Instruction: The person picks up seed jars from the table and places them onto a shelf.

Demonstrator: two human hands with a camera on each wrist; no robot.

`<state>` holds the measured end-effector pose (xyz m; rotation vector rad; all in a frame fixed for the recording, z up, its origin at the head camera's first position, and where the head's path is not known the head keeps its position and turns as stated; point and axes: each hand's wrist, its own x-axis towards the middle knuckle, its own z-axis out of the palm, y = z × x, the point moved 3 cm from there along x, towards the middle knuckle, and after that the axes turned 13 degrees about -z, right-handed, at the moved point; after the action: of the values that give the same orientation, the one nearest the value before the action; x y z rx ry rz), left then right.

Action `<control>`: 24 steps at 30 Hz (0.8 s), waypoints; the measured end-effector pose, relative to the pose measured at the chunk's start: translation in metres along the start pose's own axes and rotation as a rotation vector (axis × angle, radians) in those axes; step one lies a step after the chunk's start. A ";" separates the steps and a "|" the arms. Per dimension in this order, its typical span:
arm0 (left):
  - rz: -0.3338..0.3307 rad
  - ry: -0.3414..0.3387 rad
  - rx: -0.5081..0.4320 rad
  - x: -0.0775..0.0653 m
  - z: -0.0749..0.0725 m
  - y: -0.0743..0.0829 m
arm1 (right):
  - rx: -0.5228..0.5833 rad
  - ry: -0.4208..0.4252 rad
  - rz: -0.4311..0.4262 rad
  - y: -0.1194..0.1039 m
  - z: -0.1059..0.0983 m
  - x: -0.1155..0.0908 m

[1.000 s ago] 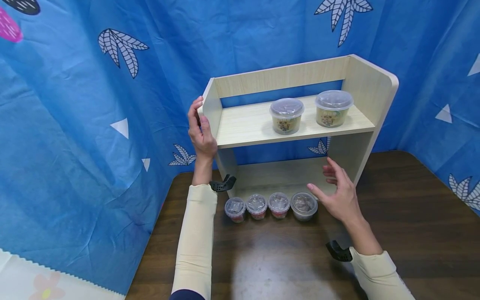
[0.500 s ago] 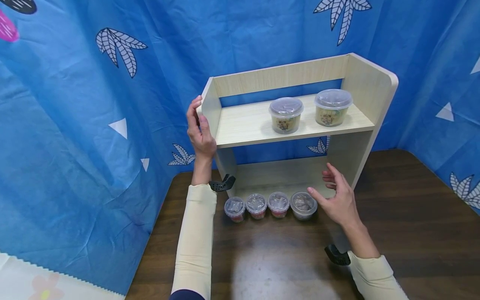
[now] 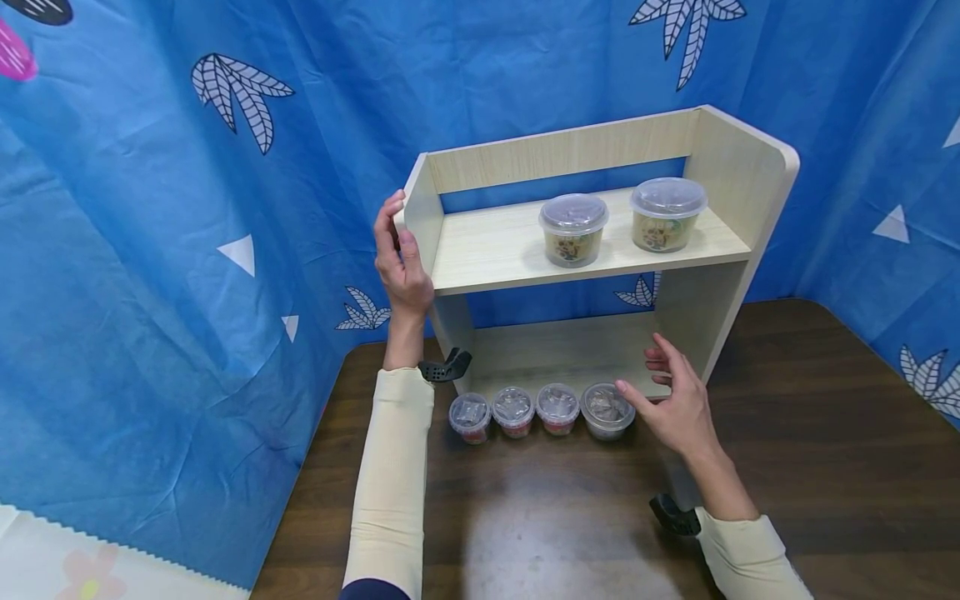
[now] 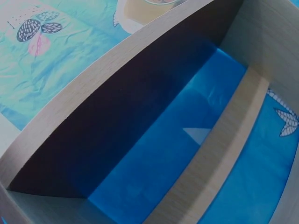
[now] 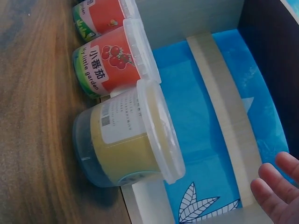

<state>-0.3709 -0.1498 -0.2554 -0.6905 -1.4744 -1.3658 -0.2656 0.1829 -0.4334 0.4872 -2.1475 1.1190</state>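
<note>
Right-end tub [image 3: 606,417] sat on table [image 3: 847,450], well in from right edge, just left of right hand [image 3: 678,408]: nearer, fingers relaxed, empty. Left hand [image 3: 403,268] gripped shelf unit [image 3: 483,254].

Left fingers [image 3: 386,239] grip the shelf [image 3: 480,250]; right fingers [image 3: 670,353] hover near a tub [image 3: 604,413].

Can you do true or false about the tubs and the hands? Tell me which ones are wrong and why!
1. Two tubs stand on the upper shelf. True.
2. The left hand is holding a tub. False: it grips the side panel.
3. Four tubs stand in a row on the table. True.
4. In that row, a yellow tub stands next to a red tub. True.
5. The right hand is lifting the yellow tub. False: it holds nothing.
</note>
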 end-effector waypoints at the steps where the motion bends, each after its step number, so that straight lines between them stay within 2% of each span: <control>1: 0.001 0.000 0.001 0.000 0.000 0.000 | -0.002 -0.001 0.001 0.001 0.000 -0.001; 15: -0.002 0.003 0.011 -0.001 0.000 0.001 | -0.013 -0.035 0.053 0.010 0.006 -0.010; 24: -0.009 0.002 0.013 -0.001 0.000 0.002 | 0.001 -0.051 0.053 0.015 0.010 -0.016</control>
<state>-0.3693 -0.1489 -0.2552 -0.6747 -1.4855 -1.3620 -0.2669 0.1837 -0.4579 0.4658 -2.2155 1.1478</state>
